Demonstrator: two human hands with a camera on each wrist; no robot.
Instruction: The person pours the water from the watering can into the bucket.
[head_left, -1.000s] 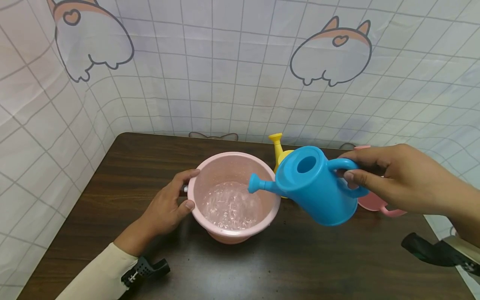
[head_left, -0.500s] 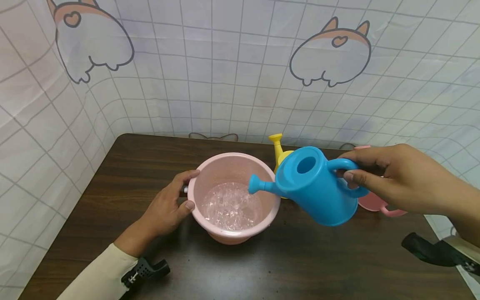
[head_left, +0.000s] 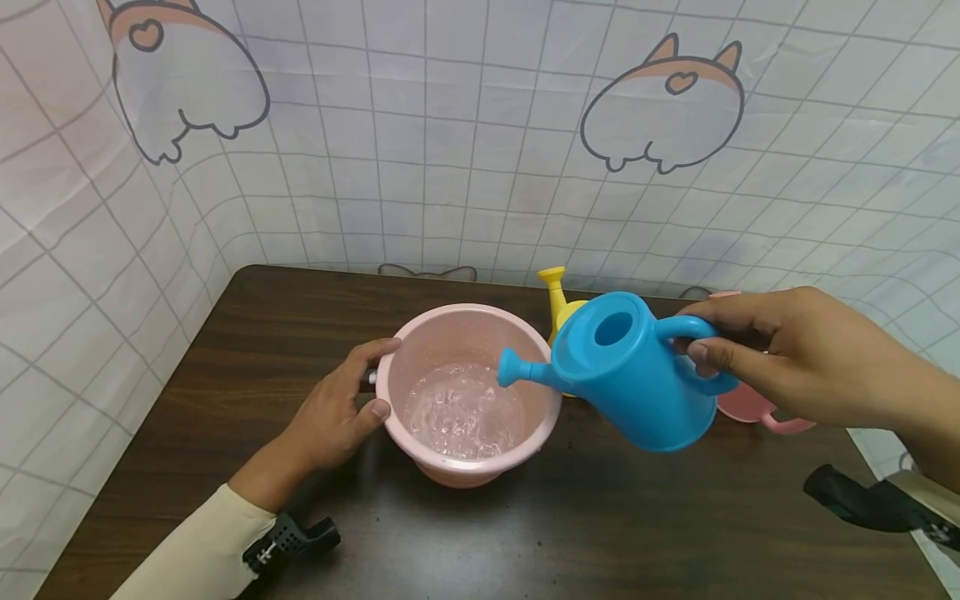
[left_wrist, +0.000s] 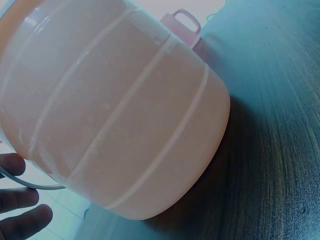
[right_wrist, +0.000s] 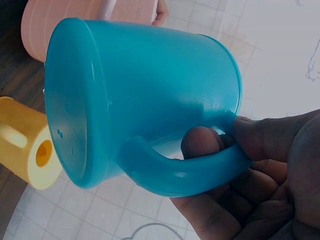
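Observation:
A pink bucket with rippling water in it stands on the dark wooden table. My left hand holds its left rim, thumb on the near side. In the left wrist view, fingertips show by the bucket's thin wire handle. My right hand grips the handle of a blue watering can, raised and tilted left. Its spout reaches over the bucket's right rim. In the right wrist view, fingers and thumb wrap round the can's handle. I cannot make out a stream from the spout.
A yellow watering can stands behind the blue one, partly hidden. Further right is a pink watering can, mostly covered by my right hand and the blue can. The table meets a grid-patterned cloth at its back.
The ripples on the water in the bucket keep shifting. Both hands, the bucket and the blue watering can stay in practically the same place.

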